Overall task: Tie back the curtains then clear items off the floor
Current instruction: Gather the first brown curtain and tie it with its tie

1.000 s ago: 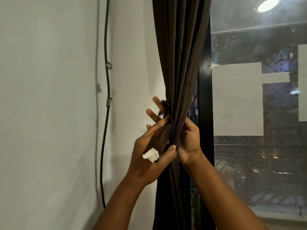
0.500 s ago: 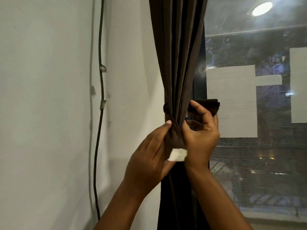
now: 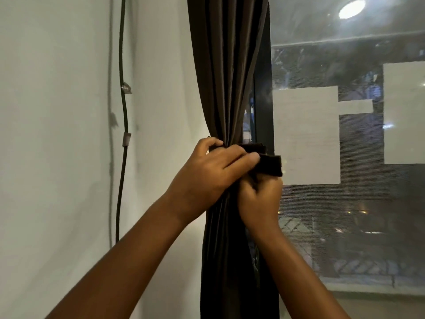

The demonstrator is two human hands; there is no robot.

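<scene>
Curtain [image 3: 226,72] bunched | left hand [image 3: 211,171], right hand [image 3: 261,199] grip tieback [image 3: 268,165] (dark strap)

A person's left hand [image 3: 211,171] wraps across a gathered dark curtain [image 3: 226,77], fingers pressing a dark fabric tie [image 3: 269,165] that juts out beyond them. The right hand [image 3: 259,199], just below, grips the bunched cloth beside a window [image 3: 368,203].

No text, label, brand, number or sign can be read anywhere here; the pale sheets [image 3: 305,134] stuck on the window [image 3: 368,215] are blank.
</scene>
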